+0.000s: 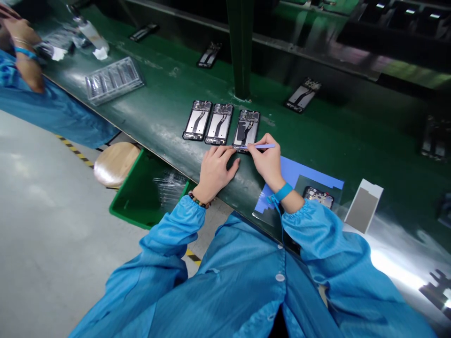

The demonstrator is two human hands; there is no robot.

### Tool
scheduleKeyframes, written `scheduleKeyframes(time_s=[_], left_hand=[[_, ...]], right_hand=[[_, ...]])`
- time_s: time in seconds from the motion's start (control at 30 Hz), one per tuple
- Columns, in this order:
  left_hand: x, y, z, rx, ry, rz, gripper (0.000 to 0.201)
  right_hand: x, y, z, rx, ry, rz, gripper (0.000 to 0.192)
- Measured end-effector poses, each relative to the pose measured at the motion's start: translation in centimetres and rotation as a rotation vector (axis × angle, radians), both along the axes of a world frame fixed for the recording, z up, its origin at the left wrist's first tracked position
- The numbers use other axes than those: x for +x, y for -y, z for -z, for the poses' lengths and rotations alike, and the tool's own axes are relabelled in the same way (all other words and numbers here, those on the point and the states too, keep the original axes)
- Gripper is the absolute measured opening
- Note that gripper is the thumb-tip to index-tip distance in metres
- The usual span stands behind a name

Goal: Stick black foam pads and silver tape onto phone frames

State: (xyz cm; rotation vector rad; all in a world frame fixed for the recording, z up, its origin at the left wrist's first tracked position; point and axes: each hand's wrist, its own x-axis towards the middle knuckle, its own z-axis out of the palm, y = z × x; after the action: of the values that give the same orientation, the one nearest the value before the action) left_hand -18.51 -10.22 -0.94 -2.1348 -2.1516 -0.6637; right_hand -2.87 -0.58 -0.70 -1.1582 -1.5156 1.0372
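My right hand is closed around a thin purple stick-like tool; I cannot tell its exact kind. Its tip reaches the lower end of an opened phone, which has a dark piece lying on its silver inside. Fingers stretched out, my left hand rests at that phone's lower left corner, with the thumb apart. Two more opened phones, a middle one and a left one, lie in a row beside it. Under my right wrist is a blue sheet with a phone part on it.
Behind the row, a green post rises from the green bench. More phones lie further back, including one on the right. A clear tray sits left, near a co-worker's arm. Below are a green bin and a round stool.
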Motion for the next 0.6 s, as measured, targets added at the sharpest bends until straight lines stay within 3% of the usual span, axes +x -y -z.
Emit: scheduleKeyframes(time_s=[0.2, 0.33, 0.43, 0.53, 0.6], left_hand=[[-0.1, -0.5, -1.0, -0.050, -0.142, 0.035, 0.034], [-1.0, -0.7, -1.0, -0.062, -0.170, 0.058, 0.032], [-1.0, -0.9, -1.0, 0.007, -0.113, 0.068, 0.026], [1.1, -1.7, -1.6, 0.146, 0.013, 0.141, 0.020], [4.2, -2.6, -2.6, 0.161, 0.082, 0.334, 0.020]], right_hand=[[-0.4, -0.3, 0.1, -0.034, -0.016, 0.000, 0.032], [2.9, -0.5, -2.3, -0.100, -0.194, 0.012, 0.031], [10.5, 0.1, -5.3, -0.061, -0.335, 0.064, 0.028], [20.7, 2.8, -6.9, -0.005, -0.407, 0.337, 0.020], [27.4, 6.0, -6.5, 0.040, -0.401, 0.549, 0.015]])
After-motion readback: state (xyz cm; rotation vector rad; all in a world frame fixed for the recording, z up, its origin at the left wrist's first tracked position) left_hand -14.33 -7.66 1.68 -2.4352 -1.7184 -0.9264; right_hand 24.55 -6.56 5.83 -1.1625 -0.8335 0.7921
